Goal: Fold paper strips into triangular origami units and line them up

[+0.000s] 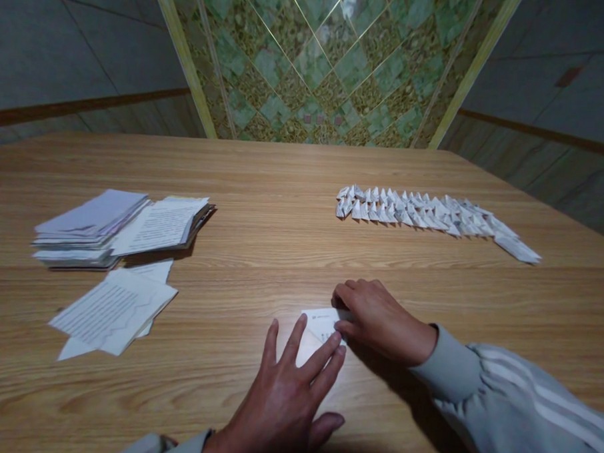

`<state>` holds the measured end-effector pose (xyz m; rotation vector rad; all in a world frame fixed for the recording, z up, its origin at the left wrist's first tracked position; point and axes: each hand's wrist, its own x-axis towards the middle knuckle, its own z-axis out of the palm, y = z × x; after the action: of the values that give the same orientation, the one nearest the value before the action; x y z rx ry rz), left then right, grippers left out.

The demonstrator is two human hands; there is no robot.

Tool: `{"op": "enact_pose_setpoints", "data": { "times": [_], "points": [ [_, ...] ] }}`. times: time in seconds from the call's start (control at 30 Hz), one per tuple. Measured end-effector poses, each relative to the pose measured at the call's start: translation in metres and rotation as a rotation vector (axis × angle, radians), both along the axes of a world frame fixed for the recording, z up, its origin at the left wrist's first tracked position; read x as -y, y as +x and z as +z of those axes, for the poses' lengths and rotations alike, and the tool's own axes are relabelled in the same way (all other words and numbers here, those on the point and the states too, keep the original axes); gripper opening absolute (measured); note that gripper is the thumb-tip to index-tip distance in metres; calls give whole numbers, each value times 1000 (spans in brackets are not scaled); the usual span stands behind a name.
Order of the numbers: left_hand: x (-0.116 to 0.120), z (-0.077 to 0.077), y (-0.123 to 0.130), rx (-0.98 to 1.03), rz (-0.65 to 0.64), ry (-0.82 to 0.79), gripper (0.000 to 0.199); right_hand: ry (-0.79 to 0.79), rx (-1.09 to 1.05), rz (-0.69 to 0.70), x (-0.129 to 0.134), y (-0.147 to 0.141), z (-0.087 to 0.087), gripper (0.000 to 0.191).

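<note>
A small sheet of printed paper (314,318) lies on the wooden table in front of me, partly folded, with a diagonal edge showing. My left hand (295,386) rests over its near side, fingers spread and fingertips pressing on the paper. At the far right corner, my right hand (371,318) pinches the paper between thumb and curled fingers. Both hands cover part of the sheet, so its full outline is hidden.
Stacks of paper (89,220) and an opened bundle of printed pages (156,223) lie at the left. Nearer are loose printed sheets (113,305). Two rows of folded paper pieces (417,210) stretch across the right side. A tiled wall (319,67) stands behind the table (251,251).
</note>
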<state>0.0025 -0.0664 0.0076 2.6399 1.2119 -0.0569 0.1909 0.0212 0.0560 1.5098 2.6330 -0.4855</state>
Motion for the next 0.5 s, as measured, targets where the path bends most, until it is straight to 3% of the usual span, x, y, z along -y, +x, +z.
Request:
{"op": "enact_pose_setpoints", "data": {
  "times": [0.3, 0.5],
  "points": [
    [0, -3, -1, 0, -1, 28, 75, -71, -98, -10, -8, -2, 3, 18],
    [2, -4, -1, 14, -11, 39, 77, 21, -60, 18, -5, -3, 2, 13]
  ]
}}
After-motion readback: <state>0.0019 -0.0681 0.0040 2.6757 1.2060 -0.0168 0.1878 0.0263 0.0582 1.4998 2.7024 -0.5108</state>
